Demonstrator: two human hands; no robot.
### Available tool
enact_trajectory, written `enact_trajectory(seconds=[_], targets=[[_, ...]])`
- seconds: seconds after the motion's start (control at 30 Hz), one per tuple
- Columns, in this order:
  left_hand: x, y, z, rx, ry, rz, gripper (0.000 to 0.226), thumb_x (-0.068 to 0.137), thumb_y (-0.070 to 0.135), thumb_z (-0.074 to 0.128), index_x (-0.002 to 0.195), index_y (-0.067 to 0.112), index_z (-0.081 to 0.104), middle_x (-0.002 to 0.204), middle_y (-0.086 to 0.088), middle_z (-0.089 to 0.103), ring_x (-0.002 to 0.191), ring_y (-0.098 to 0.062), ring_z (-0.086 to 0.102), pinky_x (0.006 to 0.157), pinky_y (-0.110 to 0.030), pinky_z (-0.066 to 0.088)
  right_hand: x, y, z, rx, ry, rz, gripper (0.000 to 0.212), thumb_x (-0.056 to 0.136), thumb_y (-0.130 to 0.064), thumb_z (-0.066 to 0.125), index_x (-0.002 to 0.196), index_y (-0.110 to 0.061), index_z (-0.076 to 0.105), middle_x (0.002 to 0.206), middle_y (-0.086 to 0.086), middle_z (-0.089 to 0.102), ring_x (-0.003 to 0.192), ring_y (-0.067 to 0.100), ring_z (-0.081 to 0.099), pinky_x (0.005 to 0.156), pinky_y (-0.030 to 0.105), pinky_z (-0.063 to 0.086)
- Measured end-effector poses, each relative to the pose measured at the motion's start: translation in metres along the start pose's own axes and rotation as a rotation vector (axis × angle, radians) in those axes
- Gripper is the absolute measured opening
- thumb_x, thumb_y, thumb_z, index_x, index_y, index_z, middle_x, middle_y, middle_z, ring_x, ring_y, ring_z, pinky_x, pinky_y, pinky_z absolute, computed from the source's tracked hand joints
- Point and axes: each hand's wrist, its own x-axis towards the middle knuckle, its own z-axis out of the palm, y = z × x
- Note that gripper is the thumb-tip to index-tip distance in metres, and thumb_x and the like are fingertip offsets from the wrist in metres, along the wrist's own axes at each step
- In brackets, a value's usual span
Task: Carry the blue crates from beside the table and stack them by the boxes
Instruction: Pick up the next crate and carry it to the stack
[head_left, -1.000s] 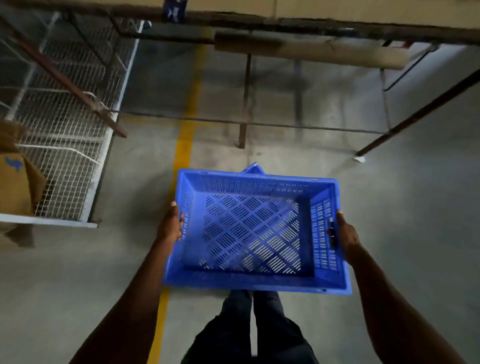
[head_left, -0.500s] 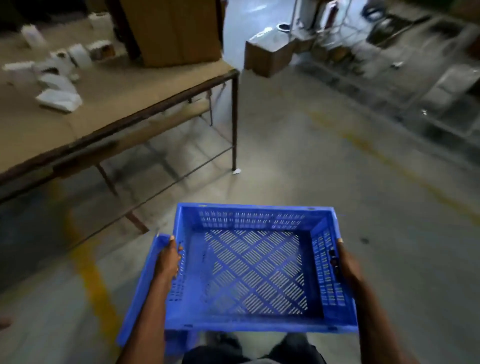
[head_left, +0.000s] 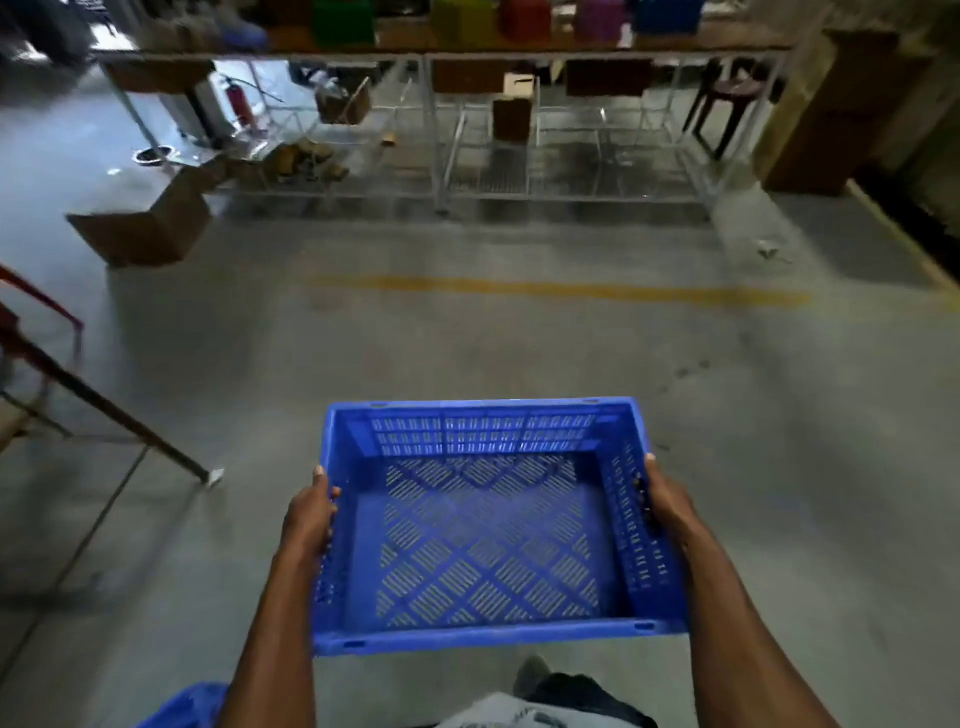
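A blue crate (head_left: 488, 525) is being carried out in front of the person, above the concrete floor (head_left: 467, 338), its open top facing the camera and its slotted bottom showing through. The left hand (head_left: 310, 514) is gripping the left wall, thumb lying along the rim while the fingers are curling down the outside, mostly hidden behind the plastic. The right hand (head_left: 667, 501) is holding the right wall the same way, its fingers wrapping out of sight over the far face. Both forearms are running off the lower edge of the frame.

A second blue crate (head_left: 184, 706) is peeking in at the bottom left, cut off so only a corner is showing. To the left, a dark table leg (head_left: 104, 410) is slanting down to the floor; the surface it belongs to is out of frame. A faded yellow line (head_left: 561, 288) is crossing the floor ahead. Beyond it, a cardboard box (head_left: 145, 228) is sitting open on the floor, and a wire rack (head_left: 519, 135) is standing along the back; the items on and under it are blurring together and are hard to make out.
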Motion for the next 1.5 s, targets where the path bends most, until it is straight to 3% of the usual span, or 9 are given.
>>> enact_trajectory(seconds=[0.07, 0.17, 0.4, 0.6, 0.8, 1.03, 1.27, 1.5], targets=[[-0.002, 0.026, 0.052, 0.04, -0.058, 0.032, 0.056, 0.1, 0.058, 0.033, 0.089, 0.012, 0.063, 0.059, -0.004, 0.044, 0.042, -0.016, 0.033, 0.046, -0.023, 0.026, 0.028, 0.027, -0.039, 0.083, 0.099, 0.075, 0.061, 0.095, -0.066, 0.037, 0.081, -0.013, 0.064, 0.07, 0.006, 0.059, 0.059, 0.023, 0.052, 0.059, 0.03, 0.04], [-0.003, 0.062, 0.124, 0.098, -0.159, 0.069, 0.055, 0.098, 0.06, 0.036, 0.084, 0.014, 0.063, 0.059, -0.004, 0.044, 0.042, -0.017, 0.033, 0.047, -0.024, 0.026, 0.051, 0.055, -0.097, 0.162, 0.192, 0.152, 0.061, 0.095, -0.065, 0.038, 0.076, -0.013, 0.064, 0.06, 0.006, 0.054, 0.049, 0.021, 0.045, 0.052, 0.026, 0.034], [0.008, 0.137, 0.303, 0.283, -0.399, 0.146, 0.064, 0.091, 0.073, 0.035, 0.076, 0.017, 0.061, 0.053, 0.0, 0.046, 0.04, -0.016, 0.034, 0.047, -0.023, 0.027, 0.08, 0.105, -0.203, 0.383, 0.398, 0.303, 0.057, 0.094, -0.063, 0.042, 0.083, -0.012, 0.064, 0.061, 0.005, 0.054, 0.045, 0.02, 0.041, 0.049, 0.027, 0.032], [0.021, 0.201, 0.473, 0.379, -0.619, 0.171, 0.061, 0.094, 0.069, 0.034, 0.081, 0.016, 0.059, 0.048, 0.001, 0.04, 0.033, -0.012, 0.028, 0.044, -0.018, 0.023, 0.132, 0.117, -0.28, 0.579, 0.521, 0.368, 0.052, 0.098, -0.057, 0.04, 0.091, -0.009, 0.061, 0.064, 0.002, 0.047, 0.047, 0.016, 0.033, 0.048, 0.024, 0.027], [0.015, 0.282, 0.653, 0.501, -0.801, 0.253, 0.065, 0.097, 0.065, 0.03, 0.102, 0.011, 0.066, 0.066, -0.008, 0.047, 0.051, -0.016, 0.033, 0.05, -0.025, 0.026, 0.195, 0.115, -0.361, 0.704, 0.658, 0.431, 0.052, 0.1, -0.055, 0.039, 0.095, -0.008, 0.06, 0.065, 0.002, 0.044, 0.049, 0.016, 0.031, 0.047, 0.024, 0.027], [-0.046, 0.368, 0.847, 0.548, -1.012, 0.396, 0.059, 0.098, 0.062, 0.033, 0.093, 0.011, 0.062, 0.066, -0.005, 0.043, 0.05, -0.015, 0.031, 0.05, -0.024, 0.025, 0.242, 0.119, -0.463, 0.837, 0.874, 0.477, 0.051, 0.099, -0.055, 0.039, 0.094, -0.01, 0.06, 0.065, 0.003, 0.045, 0.048, 0.017, 0.031, 0.045, 0.024, 0.027], [-0.109, 0.399, 1.04, 0.63, -1.122, 0.446, 0.065, 0.097, 0.066, 0.031, 0.097, 0.01, 0.065, 0.067, -0.005, 0.047, 0.048, -0.016, 0.034, 0.049, -0.022, 0.028, 0.313, 0.152, -0.583, 0.922, 0.988, 0.54, 0.052, 0.097, -0.059, 0.041, 0.091, -0.012, 0.061, 0.066, 0.002, 0.047, 0.049, 0.017, 0.032, 0.046, 0.025, 0.027], [-0.168, 0.437, 1.195, 0.639, -1.113, 0.372, 0.06, 0.094, 0.068, 0.036, 0.091, 0.014, 0.063, 0.066, -0.004, 0.043, 0.047, -0.015, 0.03, 0.048, -0.022, 0.025, 0.396, 0.167, -0.73, 0.945, 0.969, 0.558, 0.051, 0.097, -0.058, 0.041, 0.092, -0.011, 0.06, 0.066, 0.003, 0.046, 0.05, 0.017, 0.032, 0.047, 0.027, 0.028]])
